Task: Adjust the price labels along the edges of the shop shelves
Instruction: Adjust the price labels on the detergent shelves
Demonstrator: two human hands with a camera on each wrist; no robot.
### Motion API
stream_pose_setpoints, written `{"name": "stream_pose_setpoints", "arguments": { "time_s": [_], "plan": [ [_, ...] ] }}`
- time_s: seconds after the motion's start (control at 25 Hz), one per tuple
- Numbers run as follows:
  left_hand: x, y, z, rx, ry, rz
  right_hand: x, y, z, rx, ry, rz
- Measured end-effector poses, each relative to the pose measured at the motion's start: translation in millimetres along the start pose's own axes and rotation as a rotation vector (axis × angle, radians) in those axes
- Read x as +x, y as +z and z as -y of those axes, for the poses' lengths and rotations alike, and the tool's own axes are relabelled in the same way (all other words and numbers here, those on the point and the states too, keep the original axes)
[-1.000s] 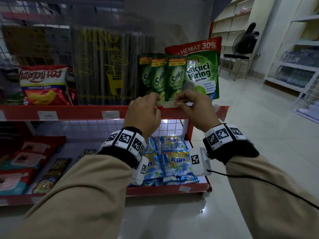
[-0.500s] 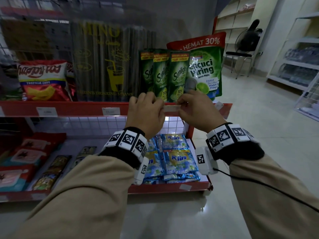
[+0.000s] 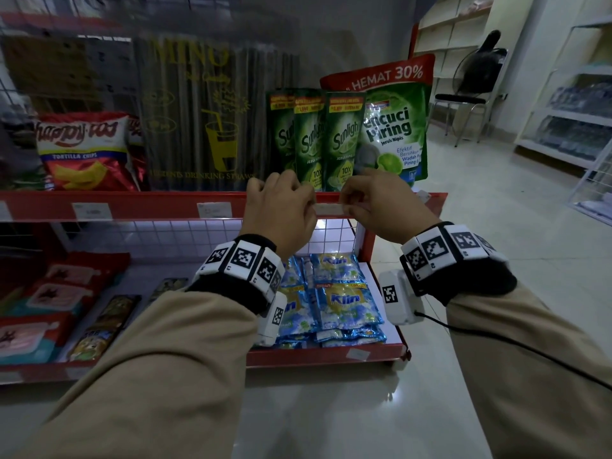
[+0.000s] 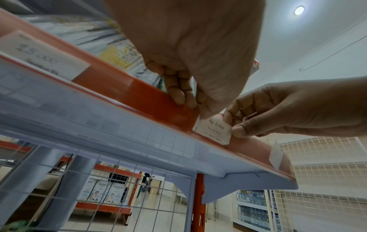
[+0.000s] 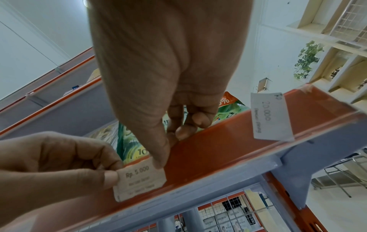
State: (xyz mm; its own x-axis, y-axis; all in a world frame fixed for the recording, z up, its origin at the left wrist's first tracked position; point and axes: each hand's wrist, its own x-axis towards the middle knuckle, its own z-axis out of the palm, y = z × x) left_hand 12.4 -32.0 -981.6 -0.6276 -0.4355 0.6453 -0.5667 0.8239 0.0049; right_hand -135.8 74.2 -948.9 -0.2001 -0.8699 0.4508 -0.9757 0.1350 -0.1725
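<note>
A white price label [image 3: 328, 209] reading "Rp. 5.000" lies against the red front edge of the upper shelf [image 3: 159, 205], below the green Sunlight pouches [image 3: 342, 137]. My left hand [image 3: 281, 210] pinches its left end and my right hand [image 3: 364, 203] pinches its right end. In the left wrist view my left thumb lies on the label [image 4: 213, 130] at its upper left corner, and the right hand [image 4: 238, 125] grips the other end. In the right wrist view the right thumb presses the top right corner of the label [image 5: 139, 179] while the left hand [image 5: 107, 174] holds its left edge.
More labels [image 3: 214, 209] [image 3: 92, 212] sit further left on the same edge. A "20.000" label [image 5: 270, 116] is turned on end near the shelf's right end. Klin sachets [image 3: 344, 299] fill the lower shelf, which has a skewed label [image 3: 358, 353]. A chair and fan [image 3: 477, 84] stand behind.
Both hands have brought the label down a little from the shelf's top lip onto the red front edge. They still hold it at both ends.
</note>
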Motion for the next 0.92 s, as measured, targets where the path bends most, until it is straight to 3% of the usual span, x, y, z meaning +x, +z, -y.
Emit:
{"name": "stream_pose_setpoints", "arguments": {
  "time_s": [0.56, 0.76, 0.92],
  "plan": [
    [1, -4, 1, 0.004, -0.007, 0.037, 0, -1, 1, -0.025, 0.013, 0.015],
    [-2, -5, -1, 0.055, 0.008, -0.003, -5, -4, -3, 0.072, 0.044, -0.037],
    [-7, -2, -7, 0.108, -0.008, -0.028, -11, -2, -9, -0.084, 0.042, -0.092]
  ]
}}
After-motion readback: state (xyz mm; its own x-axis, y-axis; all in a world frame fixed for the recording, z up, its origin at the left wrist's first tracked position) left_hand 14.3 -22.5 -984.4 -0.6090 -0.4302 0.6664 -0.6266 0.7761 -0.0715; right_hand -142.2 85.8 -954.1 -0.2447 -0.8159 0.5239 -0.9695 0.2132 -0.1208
